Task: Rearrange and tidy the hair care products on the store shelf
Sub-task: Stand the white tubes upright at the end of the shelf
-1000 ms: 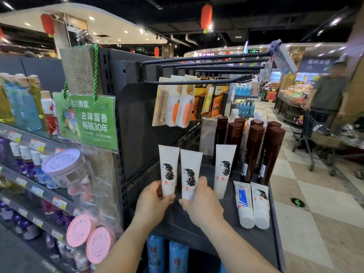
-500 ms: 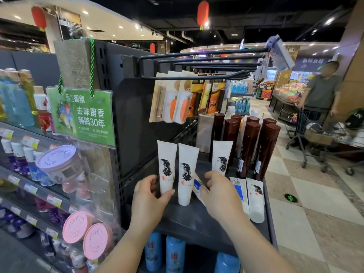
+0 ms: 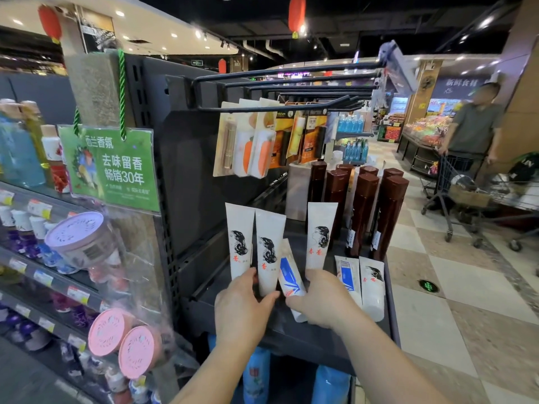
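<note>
Standing at a dark shelf [image 3: 388, 290] in a store aisle — tall brown bottles [image 3: 388, 217] upright at the back right, white tubes in front. Two tubes [image 3: 269, 258] upright side by side at the left, touching, a third upright tube [image 3: 320, 237] just to their right. Two more tubes [image 3: 372, 284] lying flat at the right edge. Left hand [image 3: 242, 310] cupped around the base of the upright pair, fingers and thumb closed on them. Right hand [image 3: 323, 298] pinching a tilted tube [image 3: 290, 275] with blue print, leaning between the pair and the third tube.
</note>
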